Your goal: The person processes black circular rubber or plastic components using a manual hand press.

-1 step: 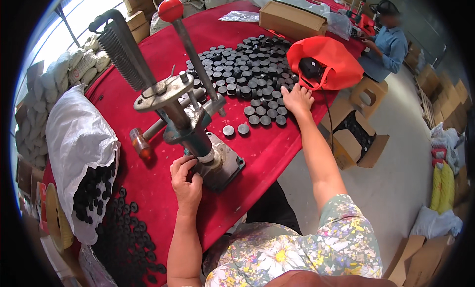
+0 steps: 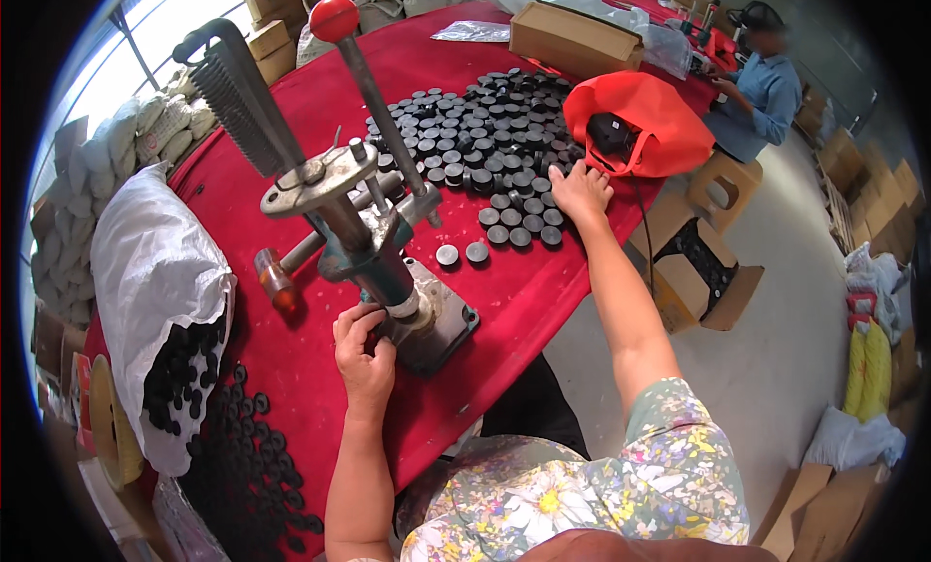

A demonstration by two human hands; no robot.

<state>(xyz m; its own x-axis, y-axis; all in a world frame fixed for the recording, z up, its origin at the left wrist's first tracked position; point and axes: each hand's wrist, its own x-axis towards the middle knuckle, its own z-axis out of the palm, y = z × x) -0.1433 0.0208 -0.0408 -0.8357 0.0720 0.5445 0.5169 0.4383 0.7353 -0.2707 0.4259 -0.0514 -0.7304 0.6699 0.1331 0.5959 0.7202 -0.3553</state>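
Note:
My left hand rests against the foot of a hand lever press, its fingers curled. Whatever those fingers may hold is hidden. The press has a red ball on its lever and a coil spring at the side. My right arm stretches forward. At the right end of a pile of black discs with grey round tops, my right hand lies with fingers spread, fingertips at the discs beside a red bag. Two similar discs sit apart, near the press base.
A mallet with an amber head lies left of the press. A white sack spills black pieces onto the red cloth. One carton stands at the back; an open box is right, below the table. Another person sits far right.

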